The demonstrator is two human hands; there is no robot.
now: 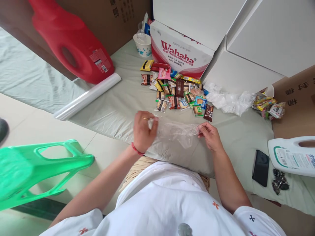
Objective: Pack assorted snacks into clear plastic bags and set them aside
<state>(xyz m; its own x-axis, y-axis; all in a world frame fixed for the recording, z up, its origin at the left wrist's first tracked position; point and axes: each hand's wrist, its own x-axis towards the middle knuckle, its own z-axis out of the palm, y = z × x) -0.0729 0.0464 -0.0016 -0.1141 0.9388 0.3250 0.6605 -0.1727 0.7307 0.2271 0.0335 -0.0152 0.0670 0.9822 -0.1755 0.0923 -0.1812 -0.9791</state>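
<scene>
A thin clear plastic bag point(176, 132) is stretched between my two hands over the pale green sheet point(118, 108). My left hand point(144, 131), with a red string at the wrist, pinches the bag's left edge. My right hand point(209, 134) pinches its right edge with fingers closed. Just beyond the bag lies a pile of several small wrapped snacks point(179, 93). A heap of crumpled clear plastic bags point(228, 101) lies to the right of the pile.
A red detergent jug point(73, 46) and a roll of clear film point(86, 96) lie at left, a Wahaha carton point(182, 52) and paper cup point(143, 46) at the back. More snacks point(269, 106), a black phone point(261, 167), keys point(280, 182) and a white jug point(292, 155) sit right. A green stool point(36, 170) is near left.
</scene>
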